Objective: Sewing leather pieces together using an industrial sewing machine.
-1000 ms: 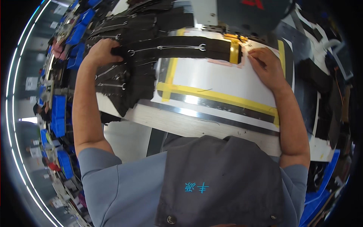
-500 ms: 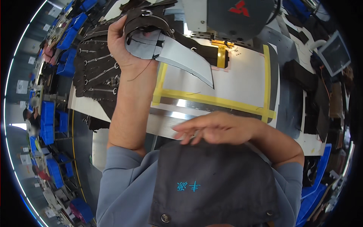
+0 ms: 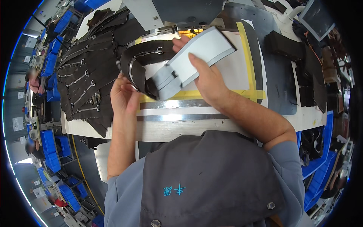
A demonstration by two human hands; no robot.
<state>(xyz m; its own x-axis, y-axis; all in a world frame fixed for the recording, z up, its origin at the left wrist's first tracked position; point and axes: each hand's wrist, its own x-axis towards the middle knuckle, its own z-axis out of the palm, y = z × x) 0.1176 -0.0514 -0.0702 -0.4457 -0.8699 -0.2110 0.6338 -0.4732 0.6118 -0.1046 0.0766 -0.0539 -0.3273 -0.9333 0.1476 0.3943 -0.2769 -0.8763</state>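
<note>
A long dark fabric strip (image 3: 211, 45) with a pale white-grey backing is held up in both hands. Its dark side, carrying a zipper and a metal D-ring, curls into a loop at the left. My left hand (image 3: 124, 96) is closed around the looped dark part, with the fingers partly hidden behind it. My right hand (image 3: 211, 83) grips the pale end, thumb on top and fingers beneath. The strip hangs above a white work plate (image 3: 232, 75) bordered with yellow tape.
A grey machine head (image 3: 185, 13) stands over the plate's far side. Many similar dark strips with D-rings (image 3: 81, 73) are piled at the left. Black pieces (image 3: 283, 47) lie at the right, with a monitor (image 3: 317, 19) behind and a blue bin (image 3: 321, 142) below.
My right hand has risen from in front of the apron and taken hold of the strip's pale end. The left hand has come lower and nearer, and the strip now spans both hands.
</note>
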